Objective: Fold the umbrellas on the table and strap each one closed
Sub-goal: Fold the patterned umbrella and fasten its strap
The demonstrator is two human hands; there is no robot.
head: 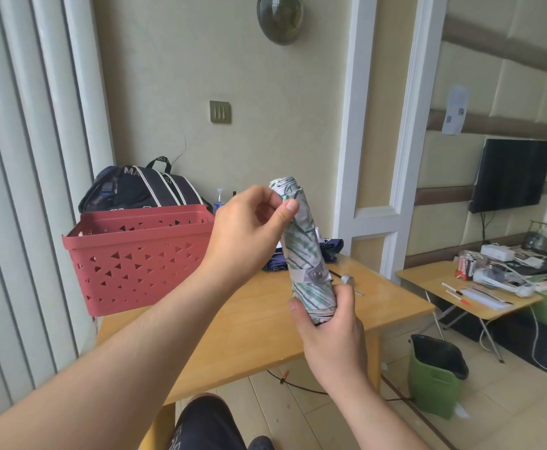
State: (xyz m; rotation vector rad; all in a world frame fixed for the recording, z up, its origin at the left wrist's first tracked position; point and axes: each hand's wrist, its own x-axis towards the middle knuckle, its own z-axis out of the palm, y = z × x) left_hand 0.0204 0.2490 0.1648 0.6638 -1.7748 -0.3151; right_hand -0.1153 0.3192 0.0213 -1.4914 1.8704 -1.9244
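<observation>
Umbrella of white fabric with green leaf print point(304, 251), rolled into a tight cylinder, is held upright above the wooden table point(249, 323). Its base is gripped by the right hand point(327, 323); its top is pinched by the left hand point(249, 228). The snap strap point(311, 275) appears fastened, so this one seems finished. The crumpled navy umbrella point(298, 258) behind likely needs folding next.

bare wooden table point(233, 336) front open to reach, red basket point(142, 254) blocking left, navy umbrella point(330, 248) behind
</observation>
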